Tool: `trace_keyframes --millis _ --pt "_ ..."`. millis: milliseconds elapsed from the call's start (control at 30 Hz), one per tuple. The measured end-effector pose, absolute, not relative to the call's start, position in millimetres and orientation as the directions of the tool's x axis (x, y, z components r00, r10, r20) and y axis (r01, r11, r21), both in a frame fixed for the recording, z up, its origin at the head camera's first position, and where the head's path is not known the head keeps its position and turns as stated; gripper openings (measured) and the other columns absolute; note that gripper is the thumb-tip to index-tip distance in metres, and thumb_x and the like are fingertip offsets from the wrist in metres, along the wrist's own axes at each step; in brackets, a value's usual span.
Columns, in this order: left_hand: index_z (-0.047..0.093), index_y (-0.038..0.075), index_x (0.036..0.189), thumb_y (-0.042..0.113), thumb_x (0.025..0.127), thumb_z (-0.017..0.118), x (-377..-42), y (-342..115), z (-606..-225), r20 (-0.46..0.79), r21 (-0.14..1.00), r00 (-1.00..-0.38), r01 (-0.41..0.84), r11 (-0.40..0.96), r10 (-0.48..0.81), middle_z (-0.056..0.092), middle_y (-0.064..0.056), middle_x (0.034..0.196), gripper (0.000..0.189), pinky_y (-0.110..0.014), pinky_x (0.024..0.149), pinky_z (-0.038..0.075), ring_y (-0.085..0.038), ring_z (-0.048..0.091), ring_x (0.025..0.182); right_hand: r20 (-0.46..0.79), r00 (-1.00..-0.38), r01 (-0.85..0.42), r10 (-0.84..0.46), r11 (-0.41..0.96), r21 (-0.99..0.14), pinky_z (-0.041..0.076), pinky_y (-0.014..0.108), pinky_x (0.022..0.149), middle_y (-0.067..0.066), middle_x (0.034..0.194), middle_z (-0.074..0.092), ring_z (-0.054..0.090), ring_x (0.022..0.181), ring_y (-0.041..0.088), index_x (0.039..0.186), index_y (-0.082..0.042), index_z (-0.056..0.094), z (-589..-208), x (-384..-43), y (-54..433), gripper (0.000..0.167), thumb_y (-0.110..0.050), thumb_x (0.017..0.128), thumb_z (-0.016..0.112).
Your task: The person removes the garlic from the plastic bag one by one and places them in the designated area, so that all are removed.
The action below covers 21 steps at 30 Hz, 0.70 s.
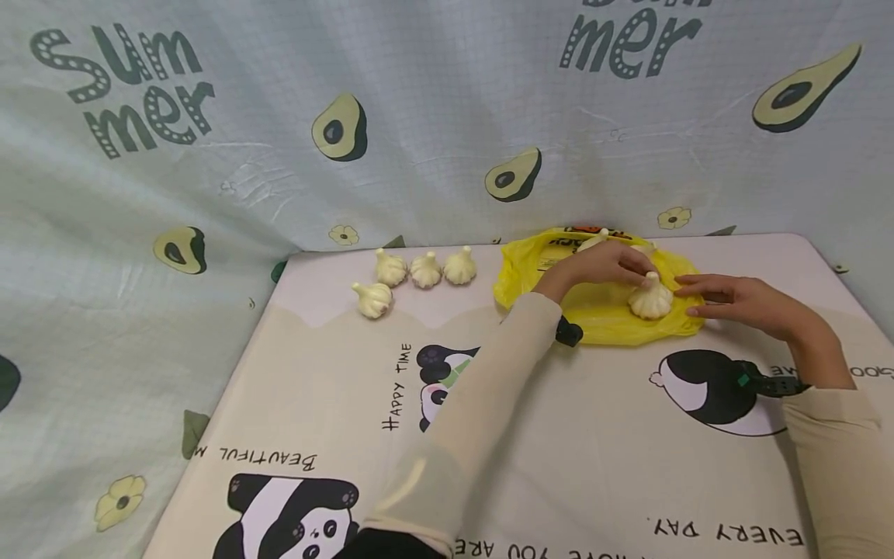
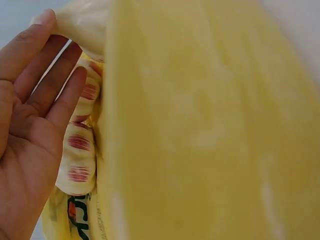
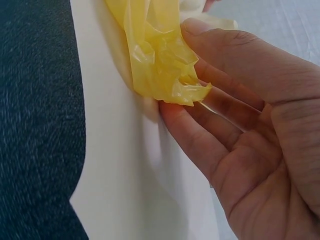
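Note:
A yellow plastic bag point(image 1: 608, 330) lies spread near the table's far edge. My left hand point(image 1: 606, 262) reaches over it and pinches the stem of a white garlic bulb point(image 1: 651, 301) at the bag's right part. More garlic bulbs point(image 2: 79, 152) with reddish root ends sit in the bag, partly hidden by that hand. At the bag's right end, my right hand point(image 1: 750, 301) holds the crumpled plastic edge between thumb and fingers point(image 3: 192, 132). Its thumb tip is close to the bulb's stem in the right wrist view.
Several garlic bulbs point(image 1: 426, 270) stand left of the bag, one of them point(image 1: 373, 300) nearer to me and tilted. The tablecloth point(image 1: 573, 442) carries panda prints and lettering. Behind the far edge hangs a curtain point(image 1: 433, 101) with avocado prints.

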<state>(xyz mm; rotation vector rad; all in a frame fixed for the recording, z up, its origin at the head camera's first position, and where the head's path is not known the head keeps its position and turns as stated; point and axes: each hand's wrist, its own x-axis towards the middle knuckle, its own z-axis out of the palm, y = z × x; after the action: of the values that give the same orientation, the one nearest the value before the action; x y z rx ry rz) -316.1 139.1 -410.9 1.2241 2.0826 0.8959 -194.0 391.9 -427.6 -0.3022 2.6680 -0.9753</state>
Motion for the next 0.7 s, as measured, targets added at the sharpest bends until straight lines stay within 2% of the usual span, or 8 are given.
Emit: trace_keyframes --millis 200,333,567,700 --pt "0.069 0.012 0.131 0.026 0.101 0.066 -316.9 135.9 -399.3 -0.106 0.761 -0.422 0.549 0.347 0.9 0.068 0.001 0.128 0.033 -0.012 0.093 0.047 -0.004 0.062 0.114 -0.182 -0.942 -0.1 -0.282 0.752 -0.651 0.042 0.006 0.082 0.023 0.155 0.041 0.036 0.142 0.047 0.138 -0.005 0.063 -426.1 -193.7 390.2 0.047 -0.029 0.098 0.07" --pt "0.067 0.007 0.13 0.022 0.103 0.062 -316.6 130.2 -392.5 -0.092 0.79 -0.399 0.528 0.311 0.912 0.067 -0.002 0.129 0.031 -0.017 0.095 0.05 -0.006 0.063 0.114 -0.187 -0.94 -0.098 -0.285 0.753 -0.651 0.04 0.005 0.081 0.025 0.156 0.04 0.035 0.141 0.048 0.137 -0.003 0.062 -425.6 -195.3 389.9 0.048 -0.03 0.098 0.07" --pt "0.064 0.006 0.132 0.02 0.106 0.057 -311.4 111.3 -383.6 -0.051 0.772 -0.358 0.579 0.264 0.932 0.062 -0.005 0.134 0.031 -0.011 0.099 0.042 -0.007 0.057 0.123 -0.21 -0.935 -0.091 -0.284 0.769 -0.633 0.039 0.004 0.08 0.024 0.157 0.039 0.034 0.142 0.049 0.138 -0.005 0.062 -428.2 -199.4 391.5 0.051 -0.037 0.098 0.069" --pt "0.065 0.007 0.133 0.02 0.106 0.057 -305.7 97.0 -374.4 -0.021 0.753 -0.354 0.609 0.248 0.935 0.064 -0.004 0.133 0.031 -0.011 0.099 0.043 -0.006 0.059 0.121 -0.221 -0.932 -0.089 -0.286 0.775 -0.625 0.039 0.004 0.08 0.025 0.157 0.038 0.033 0.142 0.05 0.138 -0.005 0.062 -428.2 -200.2 392.2 0.053 -0.039 0.098 0.069"
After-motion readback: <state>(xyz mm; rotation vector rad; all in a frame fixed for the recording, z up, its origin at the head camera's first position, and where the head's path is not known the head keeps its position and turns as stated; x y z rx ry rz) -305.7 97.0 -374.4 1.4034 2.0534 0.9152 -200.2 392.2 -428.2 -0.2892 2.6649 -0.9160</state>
